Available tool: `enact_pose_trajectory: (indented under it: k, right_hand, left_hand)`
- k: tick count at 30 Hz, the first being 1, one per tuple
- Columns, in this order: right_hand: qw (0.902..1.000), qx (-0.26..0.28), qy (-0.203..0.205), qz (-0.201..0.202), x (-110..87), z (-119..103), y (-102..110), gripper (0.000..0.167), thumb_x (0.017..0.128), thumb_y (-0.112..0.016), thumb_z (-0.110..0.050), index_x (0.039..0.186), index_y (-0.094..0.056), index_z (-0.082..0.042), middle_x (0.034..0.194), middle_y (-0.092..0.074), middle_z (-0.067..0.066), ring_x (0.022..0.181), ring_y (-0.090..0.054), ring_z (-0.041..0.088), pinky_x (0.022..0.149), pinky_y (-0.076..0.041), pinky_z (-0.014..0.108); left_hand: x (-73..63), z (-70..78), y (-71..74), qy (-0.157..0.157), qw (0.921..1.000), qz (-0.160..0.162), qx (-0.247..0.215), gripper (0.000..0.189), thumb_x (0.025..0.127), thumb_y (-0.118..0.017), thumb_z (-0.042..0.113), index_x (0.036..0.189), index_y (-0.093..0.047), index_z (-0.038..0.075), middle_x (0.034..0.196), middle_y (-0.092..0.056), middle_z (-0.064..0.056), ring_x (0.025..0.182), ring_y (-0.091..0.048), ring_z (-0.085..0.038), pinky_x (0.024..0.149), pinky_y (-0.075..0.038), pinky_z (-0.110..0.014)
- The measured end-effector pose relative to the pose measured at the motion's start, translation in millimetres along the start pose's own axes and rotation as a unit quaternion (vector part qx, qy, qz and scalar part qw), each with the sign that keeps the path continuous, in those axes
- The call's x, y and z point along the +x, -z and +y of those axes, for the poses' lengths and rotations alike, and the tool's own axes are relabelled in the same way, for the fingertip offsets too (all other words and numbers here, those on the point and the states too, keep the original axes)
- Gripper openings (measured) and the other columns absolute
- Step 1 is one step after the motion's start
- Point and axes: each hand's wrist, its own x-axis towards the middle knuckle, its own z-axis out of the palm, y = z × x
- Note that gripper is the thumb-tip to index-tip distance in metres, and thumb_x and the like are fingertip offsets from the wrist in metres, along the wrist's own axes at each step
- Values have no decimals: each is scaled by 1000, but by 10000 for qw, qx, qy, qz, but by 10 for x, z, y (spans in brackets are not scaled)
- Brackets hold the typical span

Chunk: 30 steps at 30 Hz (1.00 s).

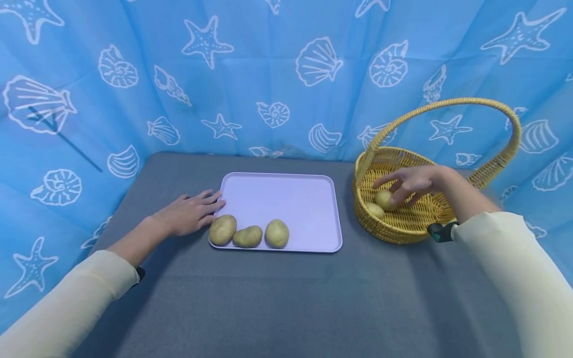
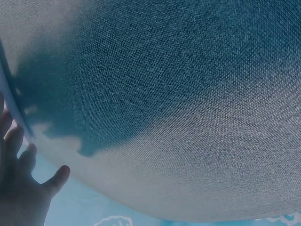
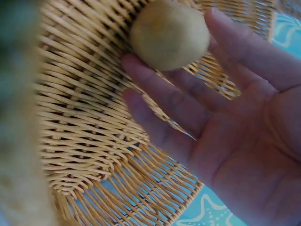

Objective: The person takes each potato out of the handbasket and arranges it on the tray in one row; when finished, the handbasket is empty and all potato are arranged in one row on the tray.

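Observation:
My right hand (image 1: 418,181) reaches down into a yellow wicker basket (image 1: 405,238), fingers spread around a round potato (image 1: 385,199). In the right wrist view, the thumb tip is right at one edge of this potato (image 3: 169,35), while loosely bent fingers lie by its lower side. A second potato (image 1: 375,211) sits next to it in the basket. My left hand (image 1: 190,214) lies with fingers extended, fingertips at the left rim of a pale lilac tray (image 1: 309,211). Three potatoes stand in a row along its near edge: a left one (image 1: 223,229), a middle one (image 1: 247,237) and a right one (image 1: 277,233).
The basket's tall handle (image 1: 465,101) arches over its opening, above my right hand. A dark grey cloth (image 1: 277,303) covers the table. Behind it hangs a blue curtain (image 1: 250,94) with white shells and starfish.

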Motion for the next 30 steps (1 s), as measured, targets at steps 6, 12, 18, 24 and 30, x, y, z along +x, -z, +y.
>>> enact_pose_trajectory:
  k: [6,12,18,24,30]
  right_hand:
    - [9994,-321,89,-5,74,-52,-10,67,90,-70,-10,148,-39,5,130,-51,26,118,-54,30,100,-49,48]
    - [9991,-399,117,12,84,-74,-14,66,87,-70,-3,145,-41,7,119,-56,22,103,-59,25,92,-53,42]
    - [9992,-400,65,-65,73,-72,-10,63,90,-69,-5,145,-42,6,120,-57,21,101,-61,24,93,-52,44]
    - [9971,-712,276,46,-24,-99,-2,60,90,-69,-8,144,-45,6,119,-60,20,99,-61,24,85,-54,43]
    - [9873,-1328,785,368,-261,-225,0,57,91,-70,-12,142,-50,2,129,-53,21,109,-57,29,84,-55,43]
  left_hand:
    - [-13,7,16,14,10000,25,-5,53,106,-47,33,154,-39,12,160,-31,-14,147,-23,-42,106,-27,-72]
    - [-15,16,19,-19,10000,52,20,52,106,-47,33,153,-39,11,160,-31,-15,146,-24,-42,106,-28,-72]
    - [-4,20,23,-26,10000,5,36,53,106,-47,32,154,-39,11,160,-30,-15,147,-24,-42,106,-28,-72]
    - [2,31,25,-12,10000,-32,18,53,106,-47,32,154,-38,12,161,-30,-15,147,-23,-42,106,-27,-72]
    - [-10,39,30,-10,10000,-24,23,53,106,-46,33,153,-39,11,160,-31,-15,147,-24,-42,106,-28,-72]
